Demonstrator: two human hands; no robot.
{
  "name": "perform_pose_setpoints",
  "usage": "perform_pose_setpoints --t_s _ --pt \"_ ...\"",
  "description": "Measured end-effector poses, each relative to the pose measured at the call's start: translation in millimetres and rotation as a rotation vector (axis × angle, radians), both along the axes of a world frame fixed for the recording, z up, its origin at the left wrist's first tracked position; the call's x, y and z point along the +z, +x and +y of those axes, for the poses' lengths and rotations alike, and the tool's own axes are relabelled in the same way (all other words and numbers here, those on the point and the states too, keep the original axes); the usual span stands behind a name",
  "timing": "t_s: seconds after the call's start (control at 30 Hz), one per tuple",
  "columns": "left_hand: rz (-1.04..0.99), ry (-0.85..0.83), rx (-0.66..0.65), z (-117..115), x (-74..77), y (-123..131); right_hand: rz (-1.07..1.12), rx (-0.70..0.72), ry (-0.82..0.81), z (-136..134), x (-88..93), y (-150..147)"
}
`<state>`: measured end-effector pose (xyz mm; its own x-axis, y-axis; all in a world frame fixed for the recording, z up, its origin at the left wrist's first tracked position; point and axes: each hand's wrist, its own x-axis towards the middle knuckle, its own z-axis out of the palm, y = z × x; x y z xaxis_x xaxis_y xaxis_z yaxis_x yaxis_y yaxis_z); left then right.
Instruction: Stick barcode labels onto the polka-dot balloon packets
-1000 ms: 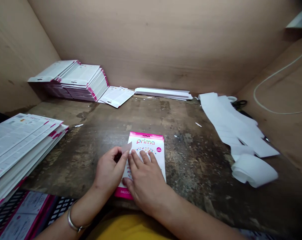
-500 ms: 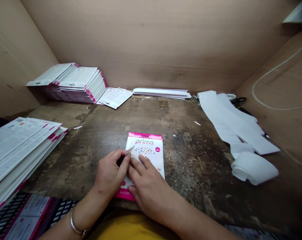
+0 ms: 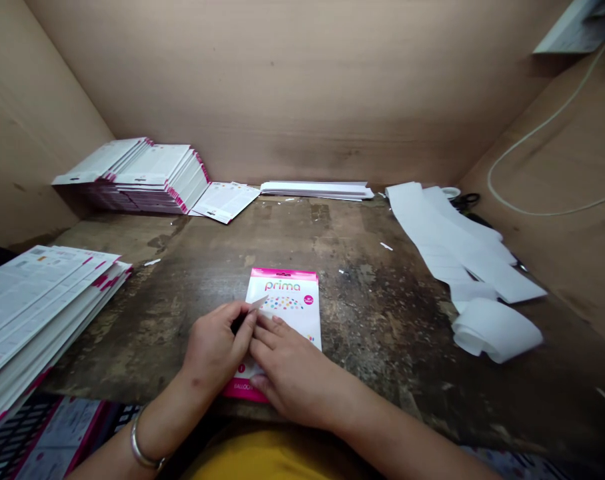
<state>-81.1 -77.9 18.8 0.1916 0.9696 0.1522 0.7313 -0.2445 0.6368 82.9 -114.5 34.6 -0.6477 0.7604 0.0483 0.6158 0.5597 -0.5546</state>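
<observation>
A white and pink balloon packet printed "prima" lies flat at the table's front edge, its lower part covered by my hands. My left hand is closed in a pinch on a thin, pale sticker-like slip, which sticks up at an angle over the packet's left side. Across the packet's lower middle rests my right hand, fingers stretched out and close to my left fingertips. Whether anything is under those fingers is hidden.
Stacked packets stand at the back left and the near left. White strips and a loose paper roll lie right, with scissors behind. Folded white paper lies along the back wall. A crate shows below left.
The view has shifted slightly, so most things appear a little further left. My hands keep nearly the same pose on the packet, and the pinched slip leans lower.
</observation>
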Motion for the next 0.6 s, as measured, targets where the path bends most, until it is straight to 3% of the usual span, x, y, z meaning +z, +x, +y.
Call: perform_pose_setpoints --t_s 0.13,0.33,0.6 --pt "0.032 0.017 -0.021 -2 -0.3 0 -0.023 0.045 0.011 -6 6.2 7" --pt "0.067 0.07 -0.063 -4 -3.8 0 -0.184 -0.192 -0.047 -31 3.3 27" --pt "0.037 0.092 -0.074 -7 -2.6 2 -0.142 -0.141 -0.023 -19 -2.5 0"
